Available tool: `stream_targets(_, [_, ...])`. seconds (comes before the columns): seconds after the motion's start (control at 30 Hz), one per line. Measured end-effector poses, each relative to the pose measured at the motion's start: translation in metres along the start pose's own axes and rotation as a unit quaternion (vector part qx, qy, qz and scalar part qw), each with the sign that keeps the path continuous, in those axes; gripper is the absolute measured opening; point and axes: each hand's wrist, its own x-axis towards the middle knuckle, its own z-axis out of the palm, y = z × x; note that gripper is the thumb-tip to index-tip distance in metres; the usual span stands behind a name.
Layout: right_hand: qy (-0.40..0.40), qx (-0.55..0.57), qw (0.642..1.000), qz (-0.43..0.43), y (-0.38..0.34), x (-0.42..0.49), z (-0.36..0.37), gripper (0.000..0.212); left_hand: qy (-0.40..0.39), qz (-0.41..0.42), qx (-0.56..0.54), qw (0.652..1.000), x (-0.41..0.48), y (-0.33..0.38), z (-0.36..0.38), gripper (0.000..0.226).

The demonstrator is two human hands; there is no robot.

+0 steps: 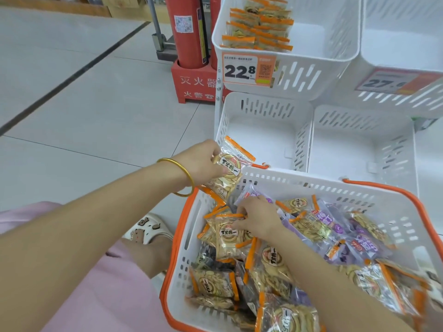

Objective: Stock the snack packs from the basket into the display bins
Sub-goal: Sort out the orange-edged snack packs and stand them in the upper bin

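From the head camera, the left hand curls its fingers round a snack pack held over the basket corner, probably bound for the bin just behind. The right hand pinches a second pack lying in the basket, likely gathering matching ones.

Floor: pale glossy tiles with thin joints and soft, even light.
Stripe: a dark band runs diagonally from 9 o'clock towards 12 o'clock.
Extinguishers: red cylinders at 12 o'clock, upright in a red stand with white characters.
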Motion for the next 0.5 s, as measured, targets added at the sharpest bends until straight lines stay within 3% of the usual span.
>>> stream_targets(0.07, [-0.008, 0.218, 0.976, -0.005, 0.006, -0.008, -0.01, 0.032, 0.006, 0.0, 0.006, 1.0, 0.001, 0.002, 0.0, 0.027])
stream_targets(0.13, [0.007, 0.43, 0.902, 0.024, 0.016, -0.02, -0.03, 0.024, 0.022, -0.003, 0.007, 1.0, 0.003, 0.003, 0.0, 0.025])
stream_targets(0.2, [0.051, 0.543, 0.837, 0.049, 0.026, -0.033, -0.055, 0.019, 0.041, -0.007, -0.001, 0.999, 0.004, 0.004, 0.0, 0.021])
stream_targets(0.33, [0.126, 0.613, 0.779, 0.033, 0.031, -0.05, -0.097, 0.02, 0.054, -0.016, -0.029, 0.998, 0.007, 0.007, 0.004, 0.026])
stream_targets(0.5, [0.208, 0.619, 0.758, 0.008, -0.007, -0.045, -0.114, 0.019, 0.029, -0.017, -0.194, 0.98, 0.006, 0.026, 0.016, 0.03])
